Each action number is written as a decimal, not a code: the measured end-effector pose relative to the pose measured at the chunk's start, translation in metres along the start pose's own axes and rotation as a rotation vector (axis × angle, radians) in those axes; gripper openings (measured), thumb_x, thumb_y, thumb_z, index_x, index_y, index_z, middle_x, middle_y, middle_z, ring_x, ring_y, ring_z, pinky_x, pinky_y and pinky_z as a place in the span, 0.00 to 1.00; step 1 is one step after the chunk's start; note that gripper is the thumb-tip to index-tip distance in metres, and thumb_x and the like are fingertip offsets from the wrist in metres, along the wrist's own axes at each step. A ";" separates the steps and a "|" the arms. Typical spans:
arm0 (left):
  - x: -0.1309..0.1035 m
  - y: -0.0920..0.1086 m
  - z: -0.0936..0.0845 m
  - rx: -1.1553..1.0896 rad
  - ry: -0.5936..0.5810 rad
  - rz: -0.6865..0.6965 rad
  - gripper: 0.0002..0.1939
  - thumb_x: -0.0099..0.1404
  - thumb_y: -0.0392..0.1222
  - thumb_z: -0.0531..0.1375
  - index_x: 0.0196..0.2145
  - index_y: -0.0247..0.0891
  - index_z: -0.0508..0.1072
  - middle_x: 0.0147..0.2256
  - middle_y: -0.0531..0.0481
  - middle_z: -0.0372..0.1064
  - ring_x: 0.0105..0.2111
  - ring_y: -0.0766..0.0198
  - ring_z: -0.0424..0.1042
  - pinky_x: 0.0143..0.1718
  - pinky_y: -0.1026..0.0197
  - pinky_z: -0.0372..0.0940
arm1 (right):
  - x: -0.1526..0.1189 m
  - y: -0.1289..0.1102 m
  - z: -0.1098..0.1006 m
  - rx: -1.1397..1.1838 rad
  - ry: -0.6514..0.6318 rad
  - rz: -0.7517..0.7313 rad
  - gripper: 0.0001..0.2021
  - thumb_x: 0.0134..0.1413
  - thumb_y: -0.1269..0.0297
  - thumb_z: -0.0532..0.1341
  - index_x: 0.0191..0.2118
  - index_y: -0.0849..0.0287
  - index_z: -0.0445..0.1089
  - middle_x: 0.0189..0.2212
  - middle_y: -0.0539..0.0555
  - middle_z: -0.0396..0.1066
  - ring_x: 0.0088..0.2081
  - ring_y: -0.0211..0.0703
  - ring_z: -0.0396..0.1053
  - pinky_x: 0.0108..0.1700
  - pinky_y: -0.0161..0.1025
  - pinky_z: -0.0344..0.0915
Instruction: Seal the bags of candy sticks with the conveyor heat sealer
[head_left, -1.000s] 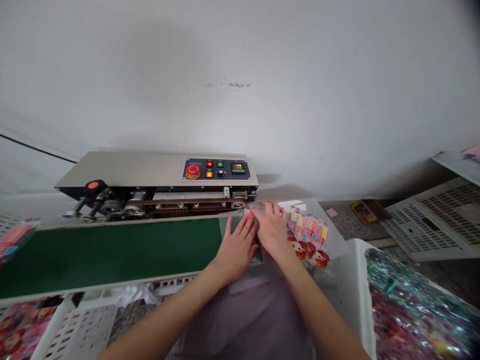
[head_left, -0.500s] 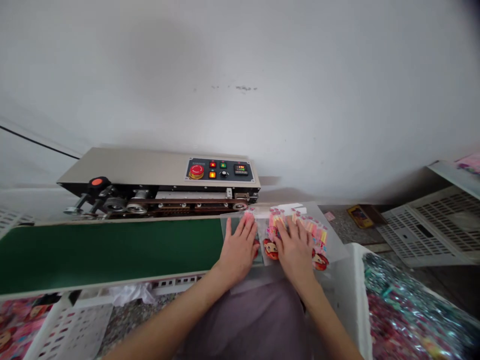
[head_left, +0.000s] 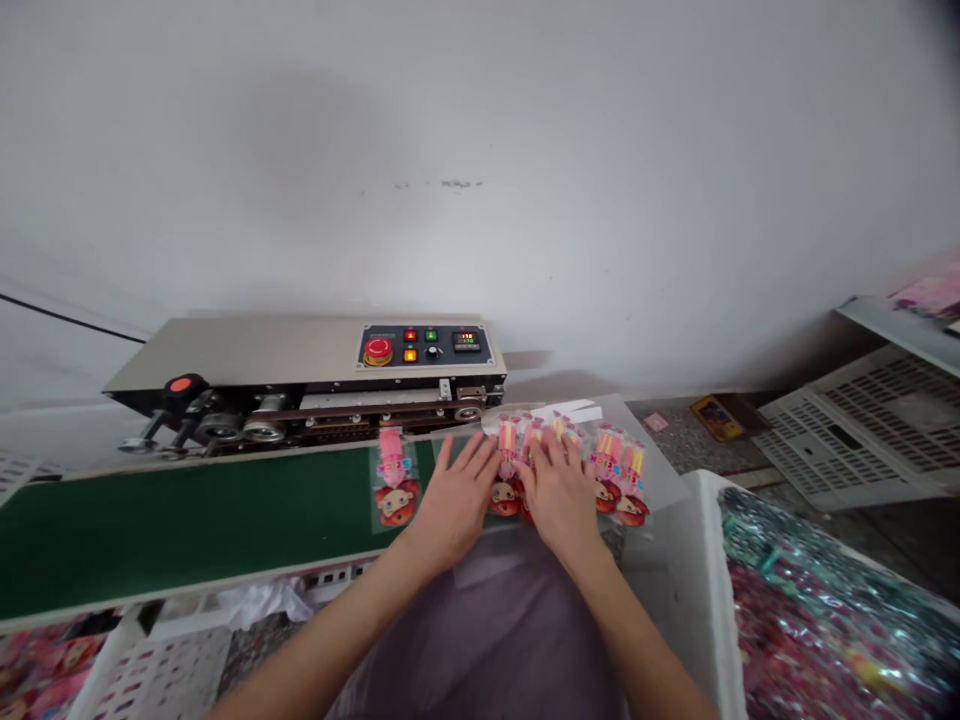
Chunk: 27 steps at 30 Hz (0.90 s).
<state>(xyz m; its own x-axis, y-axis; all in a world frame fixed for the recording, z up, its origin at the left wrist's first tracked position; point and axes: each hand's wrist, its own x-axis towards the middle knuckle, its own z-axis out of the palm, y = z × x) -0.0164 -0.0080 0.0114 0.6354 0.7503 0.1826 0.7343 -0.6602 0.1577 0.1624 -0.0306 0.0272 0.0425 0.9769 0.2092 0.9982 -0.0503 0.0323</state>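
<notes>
My left hand (head_left: 454, 500) lies flat, fingers spread, at the right end of the green conveyor belt (head_left: 225, 510), where a clear plastic sheet (head_left: 652, 440) covers the surface. Just left of it, a small clear packet (head_left: 395, 485) with pink sticks and a red-haired cartoon head rests on the belt. My right hand (head_left: 561, 495) presses flat with fingers apart over similar packets in an overlapping row. Some are partly hidden beneath it, while others (head_left: 622, 475) show to its right. One more packet (head_left: 506, 465) shows between my hands.
Behind the belt stands a sealing machine (head_left: 315, 360) with lit buttons and a red stop knob (head_left: 378, 350). At right is a white foam box (head_left: 709, 560) full of shiny wrapped packets. Plastic crates (head_left: 862, 430) stand farther right, and another crate (head_left: 161, 670) sits below the belt.
A packet that was under my left hand now lies exposed on the belt to its left. The packets under my right hand are spread differently. The whole view has shifted slightly.
</notes>
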 end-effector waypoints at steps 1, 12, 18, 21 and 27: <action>0.004 0.002 0.004 -0.025 -0.015 0.063 0.25 0.77 0.44 0.43 0.67 0.37 0.58 0.69 0.45 0.51 0.70 0.53 0.47 0.69 0.36 0.41 | 0.001 0.004 -0.001 -0.018 -0.001 0.026 0.23 0.69 0.53 0.50 0.57 0.61 0.72 0.64 0.65 0.63 0.62 0.64 0.58 0.55 0.57 0.58; 0.009 0.009 0.025 -0.045 -0.034 0.089 0.31 0.77 0.53 0.41 0.71 0.36 0.47 0.71 0.43 0.43 0.71 0.52 0.41 0.68 0.33 0.38 | 0.046 0.005 0.009 0.209 -0.046 -0.065 0.22 0.63 0.72 0.50 0.56 0.52 0.72 0.60 0.57 0.67 0.60 0.53 0.58 0.59 0.49 0.54; 0.010 0.014 0.022 -0.043 -0.018 0.068 0.30 0.77 0.53 0.41 0.70 0.36 0.50 0.72 0.43 0.42 0.71 0.52 0.41 0.68 0.32 0.39 | 0.056 0.001 0.017 0.309 -0.015 0.026 0.21 0.57 0.74 0.52 0.50 0.50 0.76 0.51 0.56 0.70 0.53 0.52 0.61 0.53 0.46 0.56; 0.009 0.015 0.022 -0.047 -0.019 0.058 0.31 0.77 0.53 0.41 0.70 0.35 0.51 0.71 0.43 0.43 0.71 0.52 0.42 0.68 0.31 0.38 | 0.059 -0.002 0.018 0.328 -0.014 0.060 0.18 0.55 0.74 0.53 0.42 0.52 0.77 0.49 0.56 0.71 0.51 0.51 0.62 0.51 0.44 0.57; 0.008 0.016 0.020 -0.060 -0.012 0.033 0.31 0.77 0.54 0.41 0.70 0.36 0.50 0.71 0.43 0.43 0.71 0.51 0.44 0.67 0.28 0.38 | 0.046 0.010 0.013 0.304 0.071 0.076 0.21 0.55 0.76 0.51 0.50 0.56 0.74 0.51 0.57 0.70 0.53 0.50 0.62 0.55 0.45 0.56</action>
<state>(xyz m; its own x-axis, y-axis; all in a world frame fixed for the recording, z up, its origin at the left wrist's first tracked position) 0.0055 -0.0120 -0.0035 0.6619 0.7285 0.1765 0.6979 -0.6849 0.2097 0.1745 0.0169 0.0245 0.1252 0.9553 0.2679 0.9595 -0.0479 -0.2774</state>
